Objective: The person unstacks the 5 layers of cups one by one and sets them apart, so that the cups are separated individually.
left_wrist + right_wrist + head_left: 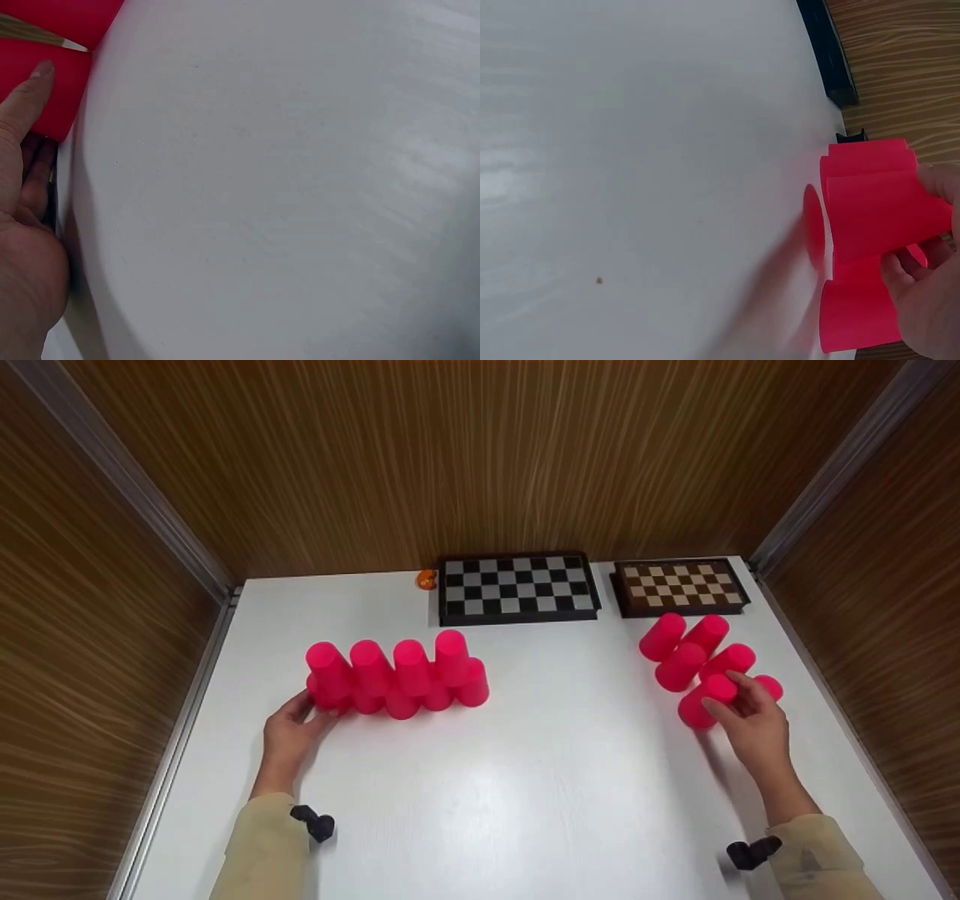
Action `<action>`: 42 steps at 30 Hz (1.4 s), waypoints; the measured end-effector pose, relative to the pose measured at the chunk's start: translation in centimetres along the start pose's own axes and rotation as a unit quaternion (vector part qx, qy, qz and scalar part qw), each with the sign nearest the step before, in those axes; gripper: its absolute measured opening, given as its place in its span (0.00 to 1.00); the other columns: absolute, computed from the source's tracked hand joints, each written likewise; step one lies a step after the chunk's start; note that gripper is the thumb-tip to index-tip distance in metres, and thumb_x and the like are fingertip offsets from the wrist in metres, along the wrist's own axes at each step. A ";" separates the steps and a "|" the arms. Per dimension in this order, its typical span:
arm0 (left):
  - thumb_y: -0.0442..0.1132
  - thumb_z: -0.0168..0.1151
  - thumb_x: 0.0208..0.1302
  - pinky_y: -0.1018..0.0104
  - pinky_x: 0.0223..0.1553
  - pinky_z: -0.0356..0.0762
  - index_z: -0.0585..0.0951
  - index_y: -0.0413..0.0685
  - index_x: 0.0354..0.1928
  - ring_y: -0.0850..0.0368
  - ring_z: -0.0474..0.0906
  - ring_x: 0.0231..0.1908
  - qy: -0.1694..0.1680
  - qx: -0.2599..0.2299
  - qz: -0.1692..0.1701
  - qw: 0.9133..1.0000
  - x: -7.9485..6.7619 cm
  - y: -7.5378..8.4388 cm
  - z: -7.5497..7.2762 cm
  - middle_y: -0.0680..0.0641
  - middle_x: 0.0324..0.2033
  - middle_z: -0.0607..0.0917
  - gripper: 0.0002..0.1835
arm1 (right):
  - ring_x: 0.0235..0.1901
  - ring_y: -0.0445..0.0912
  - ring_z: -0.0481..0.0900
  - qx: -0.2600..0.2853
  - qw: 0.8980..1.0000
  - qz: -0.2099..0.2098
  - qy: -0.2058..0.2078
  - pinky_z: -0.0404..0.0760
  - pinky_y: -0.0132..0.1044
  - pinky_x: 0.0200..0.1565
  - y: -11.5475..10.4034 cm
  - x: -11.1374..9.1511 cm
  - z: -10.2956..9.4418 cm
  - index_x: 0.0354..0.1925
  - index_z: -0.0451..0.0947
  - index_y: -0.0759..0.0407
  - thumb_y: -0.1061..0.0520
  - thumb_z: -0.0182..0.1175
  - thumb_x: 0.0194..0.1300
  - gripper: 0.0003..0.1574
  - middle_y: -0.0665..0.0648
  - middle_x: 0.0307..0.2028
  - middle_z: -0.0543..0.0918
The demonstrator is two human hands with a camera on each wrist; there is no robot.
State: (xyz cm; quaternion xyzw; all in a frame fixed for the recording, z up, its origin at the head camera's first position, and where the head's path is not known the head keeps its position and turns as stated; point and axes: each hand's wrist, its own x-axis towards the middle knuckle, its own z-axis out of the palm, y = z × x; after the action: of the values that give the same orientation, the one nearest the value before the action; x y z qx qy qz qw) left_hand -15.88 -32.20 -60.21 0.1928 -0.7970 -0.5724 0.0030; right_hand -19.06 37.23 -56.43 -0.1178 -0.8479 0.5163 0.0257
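Two tiers of upside-down pink cups stand at the left, the upper cups (412, 667) resting across the lower row (474, 684). My left hand (289, 739) holds the leftmost lower cup (69, 94), its thumb on the near side and its other fingers partly hidden behind. On the right, my right hand (759, 727) grips another pink cup (699, 709) between thumb and fingers, with the wide end facing down. Close around it are several more upside-down cups (679, 666), some partly covered by the hand.
Along the back wall lie a black-and-silver checkered board case (517, 585) and a smaller brown one (681, 585). A small orange object (427, 579) sits beside the larger case. Wood-patterned panels (480, 457) enclose the white table (525, 780) at the back and sides.
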 end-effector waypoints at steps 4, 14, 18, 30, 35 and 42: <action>0.53 0.76 0.67 0.53 0.77 0.64 0.69 0.48 0.80 0.48 0.61 0.79 0.000 -0.002 0.001 1.000 0.0 0.0 0.0 0.44 0.77 0.71 0.44 | 0.72 0.65 0.68 0.004 1.000 0.006 -0.002 0.80 0.22 0.53 0.1 0.1 0.1 0.82 0.59 0.50 0.43 0.71 0.72 0.51 0.65 0.75 0.68; 0.52 0.76 0.67 0.54 0.77 0.64 0.69 0.47 0.80 0.48 0.62 0.79 -0.002 -0.001 0.006 1.000 0.1 -0.1 -0.1 0.43 0.76 0.71 0.44 | 0.73 0.65 0.67 0.004 1.000 0.008 -0.001 0.81 0.25 0.55 0.4 0.2 0.4 0.82 0.59 0.50 0.42 0.70 0.72 0.50 0.64 0.75 0.68; 0.50 0.77 0.67 0.55 0.76 0.64 0.70 0.45 0.79 0.48 0.63 0.78 -0.001 -0.010 0.009 1.000 0.0 -0.1 0.0 0.42 0.76 0.72 0.43 | 0.72 0.64 0.69 0.006 1.000 -0.001 0.003 0.80 0.22 0.54 0.5 0.2 0.6 0.82 0.60 0.51 0.44 0.70 0.72 0.49 0.64 0.74 0.69; 0.53 0.77 0.66 0.54 0.77 0.63 0.70 0.47 0.79 0.48 0.62 0.79 -0.001 -0.009 0.005 1.000 0.1 0.0 0.0 0.44 0.76 0.72 0.44 | 0.73 0.65 0.68 0.009 1.000 0.005 -0.001 0.79 0.21 0.54 0.7 0.4 0.6 0.82 0.59 0.50 0.44 0.69 0.73 0.49 0.64 0.75 0.68; 0.53 0.77 0.66 0.53 0.77 0.63 0.70 0.48 0.79 0.48 0.62 0.79 -0.001 -0.006 0.005 1.000 0.1 -0.1 0.0 0.43 0.76 0.71 0.45 | 0.74 0.65 0.67 0.008 1.000 0.018 -0.001 0.80 0.22 0.54 0.2 0.3 0.4 0.83 0.58 0.47 0.41 0.71 0.70 0.53 0.63 0.76 0.67; 0.50 0.76 0.67 0.53 0.77 0.64 0.70 0.46 0.79 0.48 0.63 0.78 0.003 -0.004 0.011 1.000 0.1 -0.1 -0.1 0.42 0.76 0.72 0.43 | 0.75 0.61 0.67 -0.014 1.000 -0.010 0.021 0.78 0.27 0.61 -2.7 -0.1 -0.1 0.83 0.58 0.46 0.41 0.72 0.70 0.54 0.59 0.77 0.67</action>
State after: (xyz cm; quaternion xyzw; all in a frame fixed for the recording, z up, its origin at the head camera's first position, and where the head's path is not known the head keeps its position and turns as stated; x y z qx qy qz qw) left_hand -15.95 -32.31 -60.26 0.1854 -0.7967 -0.5750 0.0126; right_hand -19.38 36.10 -53.93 -0.1207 -0.8552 0.5019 0.0467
